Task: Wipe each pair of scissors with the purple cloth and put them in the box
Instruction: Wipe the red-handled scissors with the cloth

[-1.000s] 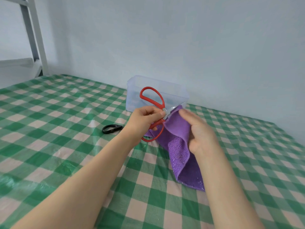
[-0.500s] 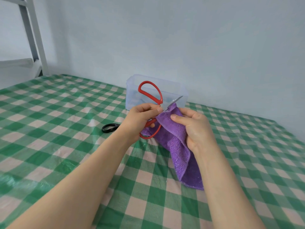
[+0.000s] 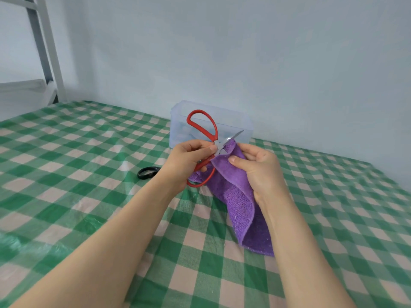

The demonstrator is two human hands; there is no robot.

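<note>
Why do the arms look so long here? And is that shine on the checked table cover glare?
Head view: the wide-angle lens stretches the forearms and makes the white post at top left lean. The glossy checked tablecloth throws pale glare at lower left. The blade of the red scissors glints. The light is soft and the shadows are faint.

It looks like a plain living space, a home or dormitory room. A green-and-white checked plastic tablecloth [image 3: 66,174] fills the lower frame, with a clear plastic box [image 3: 178,121] at centre. A bare pale wall [image 3: 244,52] rises behind, and a grey metal bunk-like frame [image 3: 51,52] stands at upper left.
</note>
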